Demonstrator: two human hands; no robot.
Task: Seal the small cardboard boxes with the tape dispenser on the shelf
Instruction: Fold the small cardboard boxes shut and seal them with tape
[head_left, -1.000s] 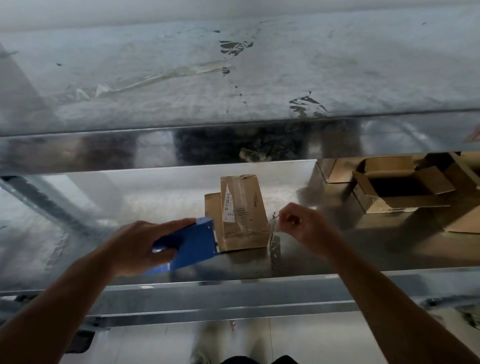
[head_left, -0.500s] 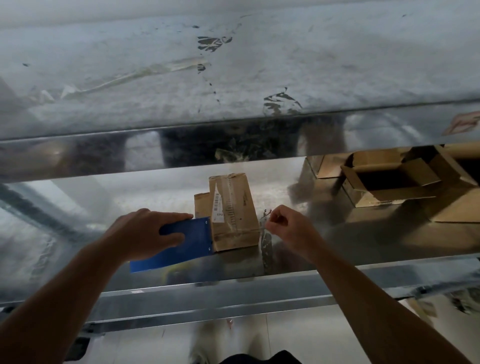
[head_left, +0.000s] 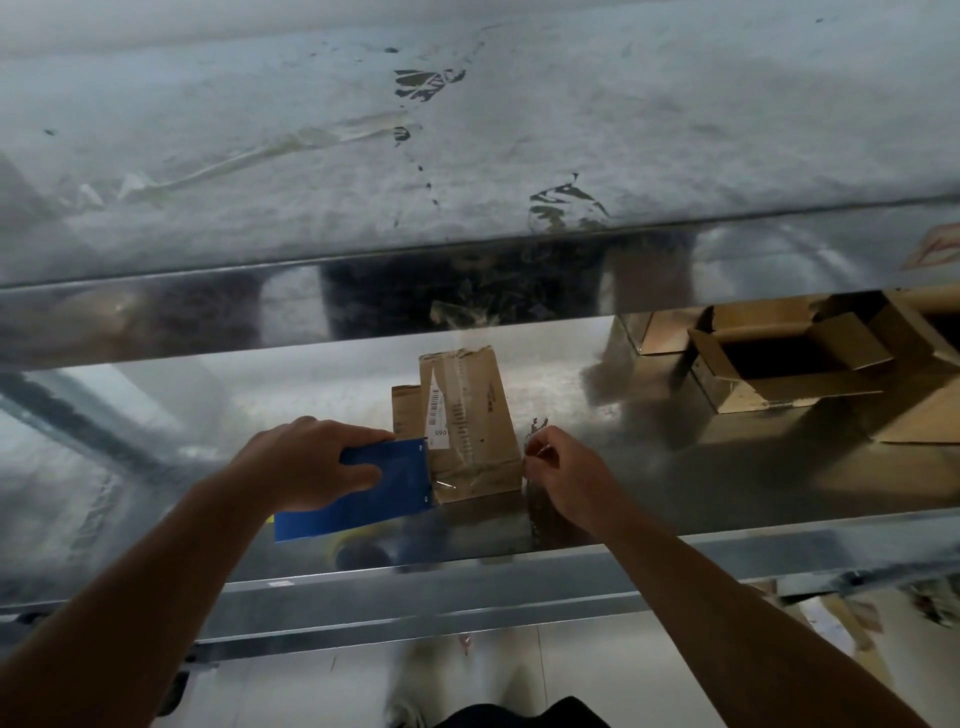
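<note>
Two bare hands at one small cardboard box (head_left: 470, 431), which stands upright near the front of a shiny metal shelf (head_left: 727, 483), between the hands and touched from both sides. Left hand (head_left: 306, 467): clasped on a blue tape dispenser (head_left: 363, 493), thumb laid across its flat blue face, fingers curled over the top edge; the dispenser's right end butts against the lower left edge of the box. Right hand (head_left: 566, 478): fingertips pinched together on a crinkled end of clear tape (head_left: 534, 434) just beside the lower right corner of the box; the rest of the hand lies to the right of the box, apart from it. Box face: white barcode label (head_left: 435, 415) on the left half, glossy tape running down and across. One open cardboard box (head_left: 779, 364), flaps up, farther back at right on the same shelf, well apart. One upper shelf (head_left: 467, 130), scuffed grey, spanning the view above.
</note>
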